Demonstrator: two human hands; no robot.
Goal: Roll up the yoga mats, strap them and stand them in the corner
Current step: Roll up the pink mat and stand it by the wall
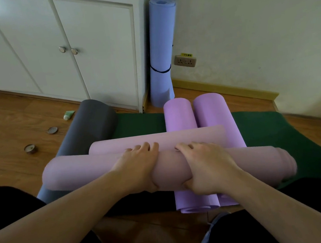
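**matfan:** So where's this at? The pink mat (100, 169) lies crossways in the near middle of the floor, mostly rolled into a fat tube, with a short flat tail of it showing just beyond the roll. Both hands are on top of it. The left hand (138, 164) has its fingers (144, 146) curled over the far side of the roll, thumb tucked under the near side. The right hand (205, 166) does the same just beside it, so both are clamped on the tube.

**rollerguy:** Yeah, I'd say that one is nearly rolled, no strap on it yet. Under it lie two purple rolls (179, 119) side by side, pointing away from the camera, and I can't see straps on them either. All of that sits on a dark green mat (267, 128) that's spread flat. A grey mat (92, 119) to the left is only partly rolled.

**matfan:** And done? Only the blue mat (161, 50), rolled, with a black strap (160, 70) round it, standing in the far corner beside the white cupboard (96, 48). Something grey stands behind it, hard to tell what.

**rollerguy:** So plenty left, I reckon.
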